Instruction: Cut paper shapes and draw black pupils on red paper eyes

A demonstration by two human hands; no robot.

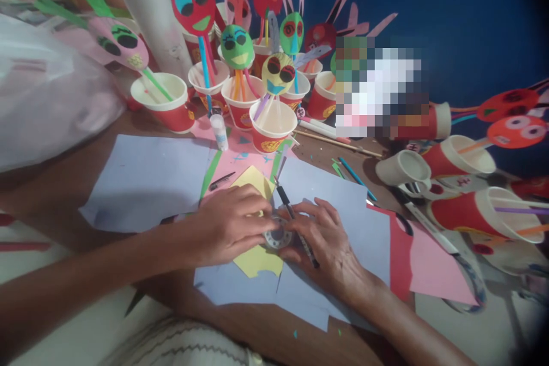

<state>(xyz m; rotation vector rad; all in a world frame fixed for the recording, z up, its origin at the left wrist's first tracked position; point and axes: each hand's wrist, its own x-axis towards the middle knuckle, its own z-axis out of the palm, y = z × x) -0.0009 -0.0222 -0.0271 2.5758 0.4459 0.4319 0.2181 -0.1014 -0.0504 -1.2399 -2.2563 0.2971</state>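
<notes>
Slanting through the grip of the right hand (pixel 330 240), the black pen (pixel 283 195) had its tip toward the far left and its butt toward the near right; a small round disc (pixel 278 235) lay on the yellow paper (pixel 259 259), between the two hands; the left hand (pixel 234 220) touched its left side, though whether those fingers had closed on it I could not tell; the right fingers, wrapped around the pen, reached its right side. Pale sheets (pixel 343 194) spread beneath, toward the near edge of the counter (pixel 240 323); the glue stick (pixel 219 132) and front cup (pixel 273 126) stood on the far side.
</notes>
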